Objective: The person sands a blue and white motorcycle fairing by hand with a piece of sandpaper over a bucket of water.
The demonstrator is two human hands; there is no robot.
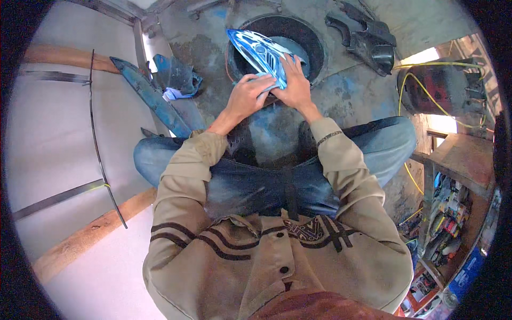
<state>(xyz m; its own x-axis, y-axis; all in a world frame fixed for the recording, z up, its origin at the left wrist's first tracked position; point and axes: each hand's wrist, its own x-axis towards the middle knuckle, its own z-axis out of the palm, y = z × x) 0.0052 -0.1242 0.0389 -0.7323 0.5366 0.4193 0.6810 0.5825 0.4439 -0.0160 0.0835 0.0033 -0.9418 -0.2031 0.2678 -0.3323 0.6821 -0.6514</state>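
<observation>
A pointed, glossy blue-and-white panel (258,49), like a piece of motorcycle fairing, is tilted over a round black tub (314,40). Its tip points away to the far left. My left hand (252,95) grips the panel's near end, thumb and fingers closed on its edge. My right hand (293,84) is on the panel's right side, its fingers laid over the patterned face and its thumb near the left fingertips. Part of the near edge is hidden by both hands. Greyish water seems to lie in the tub.
Black moulded plastic parts (370,40) lie right of the tub. On the left are a long dark-blue panel (152,96) and a bluish container (176,74). A dark cylindrical tank (434,88) with a yellow hose stands right, above a cluttered wooden shelf (461,160). My crossed legs are near.
</observation>
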